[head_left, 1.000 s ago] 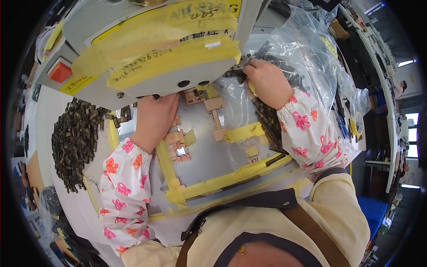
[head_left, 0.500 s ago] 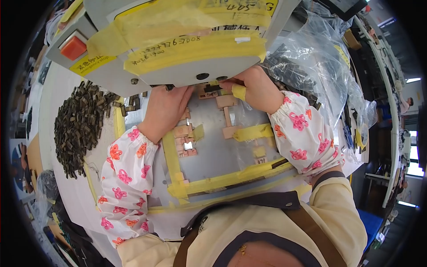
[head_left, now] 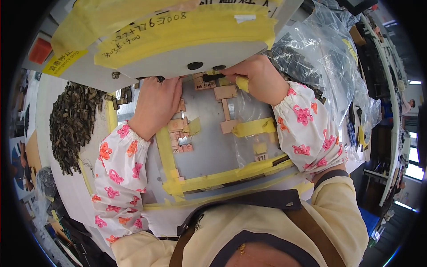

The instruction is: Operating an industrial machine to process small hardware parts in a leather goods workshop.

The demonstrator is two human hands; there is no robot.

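Observation:
My left hand (head_left: 155, 104) reaches under the front edge of the grey machine housing (head_left: 178, 58). Its fingers are pressed together, and the tips are hidden, so what they hold cannot be made out. Opposite it, my right hand (head_left: 262, 80) is closed in a pinch under the same edge, with yellow tape (head_left: 242, 83) around one finger. At its fingertips lies a small dark strip (head_left: 212, 77), over a copper-coloured block (head_left: 203, 84). Several copper-coloured blocks (head_left: 225, 92) sit on the grey metal plate (head_left: 204, 147) between my hands.
A heap of small dark pieces (head_left: 73, 127) lies to the left. Clear plastic bags (head_left: 320, 53) cover the right back, with more dark pieces beneath. Yellow tape (head_left: 231, 178) borders the plate. A red button (head_left: 40, 50) is on the machine's left side.
The view has shifted, so the housing appears larger and farther left. My left hand appears slightly farther left; my right hand keeps its pinch by the dark strip.

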